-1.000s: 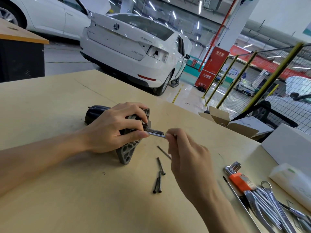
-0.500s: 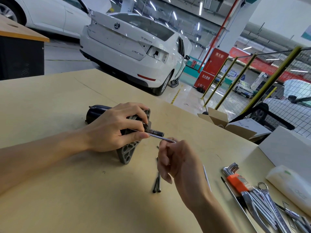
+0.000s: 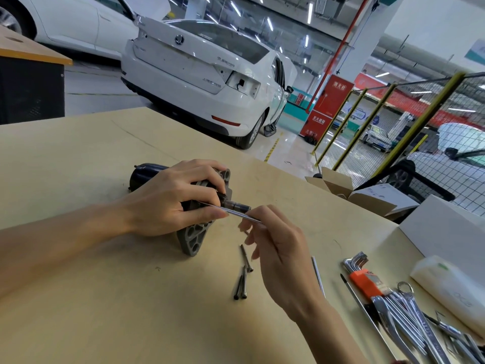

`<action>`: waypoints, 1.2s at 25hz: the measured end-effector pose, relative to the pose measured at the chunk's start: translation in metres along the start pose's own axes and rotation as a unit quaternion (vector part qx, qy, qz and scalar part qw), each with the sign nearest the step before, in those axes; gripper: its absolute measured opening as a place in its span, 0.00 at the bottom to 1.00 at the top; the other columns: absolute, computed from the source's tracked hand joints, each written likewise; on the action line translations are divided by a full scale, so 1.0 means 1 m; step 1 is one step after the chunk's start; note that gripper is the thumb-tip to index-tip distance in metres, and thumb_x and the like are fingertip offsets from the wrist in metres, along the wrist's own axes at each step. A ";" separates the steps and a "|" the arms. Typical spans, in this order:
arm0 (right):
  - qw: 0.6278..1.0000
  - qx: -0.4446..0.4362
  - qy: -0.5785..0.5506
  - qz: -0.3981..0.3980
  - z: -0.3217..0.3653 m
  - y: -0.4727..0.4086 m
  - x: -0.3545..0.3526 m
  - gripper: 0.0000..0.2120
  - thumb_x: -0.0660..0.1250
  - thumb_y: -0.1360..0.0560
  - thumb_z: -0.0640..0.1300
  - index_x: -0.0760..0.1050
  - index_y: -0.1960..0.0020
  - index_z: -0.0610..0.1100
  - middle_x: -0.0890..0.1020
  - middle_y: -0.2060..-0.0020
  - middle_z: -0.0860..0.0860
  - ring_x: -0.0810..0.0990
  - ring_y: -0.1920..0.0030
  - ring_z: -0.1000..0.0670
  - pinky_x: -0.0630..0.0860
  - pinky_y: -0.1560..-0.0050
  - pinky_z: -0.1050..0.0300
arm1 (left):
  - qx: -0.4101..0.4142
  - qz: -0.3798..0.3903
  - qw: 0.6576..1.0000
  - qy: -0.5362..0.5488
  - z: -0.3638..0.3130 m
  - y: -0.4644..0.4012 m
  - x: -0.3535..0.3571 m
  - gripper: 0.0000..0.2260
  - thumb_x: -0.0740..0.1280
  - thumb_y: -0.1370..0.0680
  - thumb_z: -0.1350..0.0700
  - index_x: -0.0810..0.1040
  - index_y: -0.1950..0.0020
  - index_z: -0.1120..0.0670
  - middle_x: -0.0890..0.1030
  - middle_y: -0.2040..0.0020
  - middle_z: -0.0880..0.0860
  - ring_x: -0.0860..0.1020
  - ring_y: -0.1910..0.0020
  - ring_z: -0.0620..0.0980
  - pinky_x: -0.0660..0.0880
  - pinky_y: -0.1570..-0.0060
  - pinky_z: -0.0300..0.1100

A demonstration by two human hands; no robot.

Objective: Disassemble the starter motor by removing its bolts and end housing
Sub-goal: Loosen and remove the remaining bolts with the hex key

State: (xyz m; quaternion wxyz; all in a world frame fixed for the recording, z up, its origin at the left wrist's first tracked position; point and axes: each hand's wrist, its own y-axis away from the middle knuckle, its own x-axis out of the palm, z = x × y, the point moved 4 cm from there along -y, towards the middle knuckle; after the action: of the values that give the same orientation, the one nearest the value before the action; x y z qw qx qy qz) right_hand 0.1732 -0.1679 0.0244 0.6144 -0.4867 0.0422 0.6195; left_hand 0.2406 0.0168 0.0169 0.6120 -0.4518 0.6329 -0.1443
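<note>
Starter motor (image 3: 194,206) lies on the surface (image 3: 78,298), left hand (image 3: 173,198) curled around its housing. Right hand (image 3: 278,253) pinches a long through-bolt (image 3: 236,213) protruding from the motor. Three removed bolts (image 3: 244,274) lie just beside.

Bright, even workshop light under rows of ceiling tube lamps (image 3: 309,13).

The lamps glare white and mirror in the rear window of the white car (image 3: 199,74) and on the glossy floor (image 3: 288,153); shadows on the pale workbench (image 3: 78,158) are soft and faint. Wide-angle distortion bends the yellow fence posts (image 3: 409,127) and the bench edges. The chrome wrenches (image 3: 409,327) at lower right catch highlights and look slightly smeared.
</note>
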 end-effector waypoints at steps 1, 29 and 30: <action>1.000 0.009 -0.009 -0.006 0.002 0.001 0.001 0.12 0.54 0.23 0.38 0.75 0.55 0.48 0.76 0.58 0.58 0.77 0.60 0.49 0.76 0.63 0.49 | 0.001 -0.001 1.000 0.000 0.000 0.000 0.000 0.13 0.65 0.22 0.46 0.84 0.56 0.53 0.80 0.45 0.49 0.70 0.29 0.50 0.70 0.34 0.52; 0.951 0.193 -0.237 0.038 0.015 0.002 0.004 0.20 0.56 0.17 0.47 0.74 0.66 0.48 0.71 0.76 0.51 0.67 0.75 0.52 0.64 0.75 0.63 | 0.015 -0.014 1.000 -0.014 -0.001 -0.001 -0.003 0.14 0.66 0.22 0.47 0.84 0.58 0.54 0.81 0.46 0.51 0.73 0.30 0.52 0.73 0.36 0.52; 0.961 0.171 -0.213 0.037 0.015 0.002 0.004 0.21 0.56 0.17 0.47 0.75 0.66 0.49 0.72 0.76 0.51 0.69 0.75 0.52 0.65 0.73 0.62 | 0.015 -0.013 1.000 -0.014 -0.001 -0.001 -0.003 0.14 0.66 0.22 0.47 0.84 0.58 0.54 0.81 0.46 0.51 0.73 0.30 0.52 0.73 0.36 0.53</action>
State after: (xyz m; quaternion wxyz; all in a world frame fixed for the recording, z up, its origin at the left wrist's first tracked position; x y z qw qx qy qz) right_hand 0.1643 -0.1563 0.0285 0.6603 -0.2290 0.0337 0.7144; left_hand 0.2399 0.0180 0.0194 0.6254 -0.4527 0.6162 -0.1555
